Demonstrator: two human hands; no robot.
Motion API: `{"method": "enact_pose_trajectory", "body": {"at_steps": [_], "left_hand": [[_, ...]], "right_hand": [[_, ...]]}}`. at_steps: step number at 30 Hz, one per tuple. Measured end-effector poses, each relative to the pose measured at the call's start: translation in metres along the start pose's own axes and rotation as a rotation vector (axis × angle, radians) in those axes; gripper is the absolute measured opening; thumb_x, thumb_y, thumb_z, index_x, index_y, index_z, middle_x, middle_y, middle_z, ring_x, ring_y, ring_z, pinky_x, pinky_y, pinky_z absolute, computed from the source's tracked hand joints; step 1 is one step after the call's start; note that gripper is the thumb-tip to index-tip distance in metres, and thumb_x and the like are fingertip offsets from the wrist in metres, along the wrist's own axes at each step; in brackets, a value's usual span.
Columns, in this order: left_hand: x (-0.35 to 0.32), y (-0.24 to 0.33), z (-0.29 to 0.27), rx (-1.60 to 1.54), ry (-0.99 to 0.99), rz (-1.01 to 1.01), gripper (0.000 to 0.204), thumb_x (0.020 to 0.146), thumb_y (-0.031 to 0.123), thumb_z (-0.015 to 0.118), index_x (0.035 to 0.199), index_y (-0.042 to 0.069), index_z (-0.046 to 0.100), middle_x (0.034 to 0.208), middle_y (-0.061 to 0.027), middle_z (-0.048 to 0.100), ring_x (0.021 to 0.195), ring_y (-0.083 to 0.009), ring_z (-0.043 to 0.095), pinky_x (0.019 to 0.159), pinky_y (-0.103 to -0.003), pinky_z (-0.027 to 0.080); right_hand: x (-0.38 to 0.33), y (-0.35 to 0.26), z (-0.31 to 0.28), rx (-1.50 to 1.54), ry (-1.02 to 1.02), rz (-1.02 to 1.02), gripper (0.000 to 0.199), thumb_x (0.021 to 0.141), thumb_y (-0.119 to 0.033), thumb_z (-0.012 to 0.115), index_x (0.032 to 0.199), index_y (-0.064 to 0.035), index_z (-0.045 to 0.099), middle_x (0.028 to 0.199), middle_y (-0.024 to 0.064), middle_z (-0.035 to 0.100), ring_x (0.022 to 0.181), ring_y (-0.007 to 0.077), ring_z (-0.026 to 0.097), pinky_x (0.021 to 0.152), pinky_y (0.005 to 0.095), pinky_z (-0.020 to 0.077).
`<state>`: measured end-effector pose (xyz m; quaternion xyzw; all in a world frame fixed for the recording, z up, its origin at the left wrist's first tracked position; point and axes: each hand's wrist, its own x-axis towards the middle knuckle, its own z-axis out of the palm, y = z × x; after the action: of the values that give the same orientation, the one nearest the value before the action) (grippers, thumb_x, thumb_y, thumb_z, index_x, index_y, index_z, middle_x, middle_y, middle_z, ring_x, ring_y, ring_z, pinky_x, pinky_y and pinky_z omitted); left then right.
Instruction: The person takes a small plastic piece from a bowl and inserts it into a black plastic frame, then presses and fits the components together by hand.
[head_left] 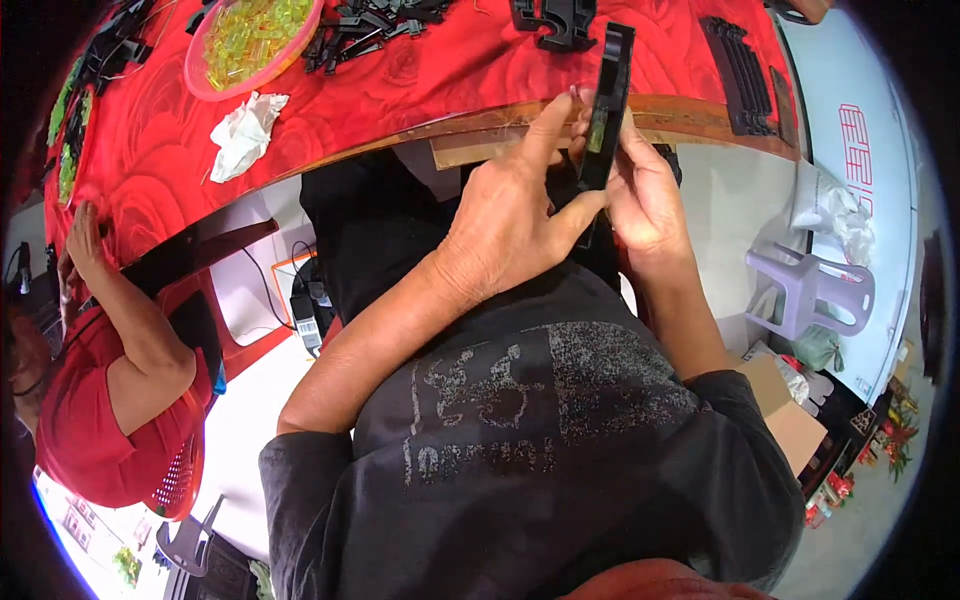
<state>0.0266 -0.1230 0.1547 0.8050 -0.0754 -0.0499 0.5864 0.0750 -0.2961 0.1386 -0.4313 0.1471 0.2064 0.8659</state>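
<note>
Both my hands hold a long black plastic part (610,100) upright in front of the table edge. My left hand (515,215) grips its lower end, thumb against the side and a finger stretched up along it. My right hand (645,190) clasps it from the right. A small yellow-green translucent piece (597,130) sits in the part near my fingertips.
The table has a red rose-patterned cloth (400,90). On it lie a pink bowl (305,45) of yellow-green pieces, a crumpled white tissue (243,133), loose black parts (365,30) and a black strip (740,75). A person in red (100,400) sits left. A lilac plastic stool (812,295) stands right.
</note>
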Motion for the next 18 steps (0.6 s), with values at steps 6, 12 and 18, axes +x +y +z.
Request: {"method": "enact_pose_trajectory", "body": {"at_steps": [6,12,18], "left_hand": [[0.006,-0.005,-0.001,-0.035,0.240,0.061,0.062,0.081,0.008,0.077,0.136,-0.003,0.050,0.105,-0.0167,0.066,0.078,-0.0238,0.068,0.071,-0.033,0.056],[0.023,-0.001,-0.012,0.463,0.404,0.379,0.065,0.073,0.010,0.077,0.133,0.003,0.053,0.130,-0.0222,0.052,0.121,-0.0370,0.051,0.101,-0.048,0.045],[0.034,0.000,-0.025,0.696,0.191,0.515,0.037,0.072,0.012,0.067,0.107,0.000,0.067,0.134,-0.0235,0.050,0.134,-0.0410,0.040,0.111,-0.060,0.028]], "right_hand": [[0.006,0.005,-0.021,0.110,-0.256,0.089,0.036,0.103,-0.025,0.055,0.128,0.0006,0.059,0.114,0.0087,0.067,0.108,0.0170,0.061,0.097,0.0320,0.0501],[-0.006,0.011,0.005,-0.018,0.030,0.087,0.028,0.102,-0.021,0.057,0.121,-0.0022,0.063,0.104,0.0033,0.070,0.096,0.0114,0.066,0.088,0.0274,0.0543],[-0.012,0.013,-0.001,-0.213,0.000,0.148,0.026,0.101,-0.019,0.058,0.121,-0.0032,0.063,0.109,0.0024,0.070,0.097,0.0091,0.066,0.089,0.0259,0.0539]]}}
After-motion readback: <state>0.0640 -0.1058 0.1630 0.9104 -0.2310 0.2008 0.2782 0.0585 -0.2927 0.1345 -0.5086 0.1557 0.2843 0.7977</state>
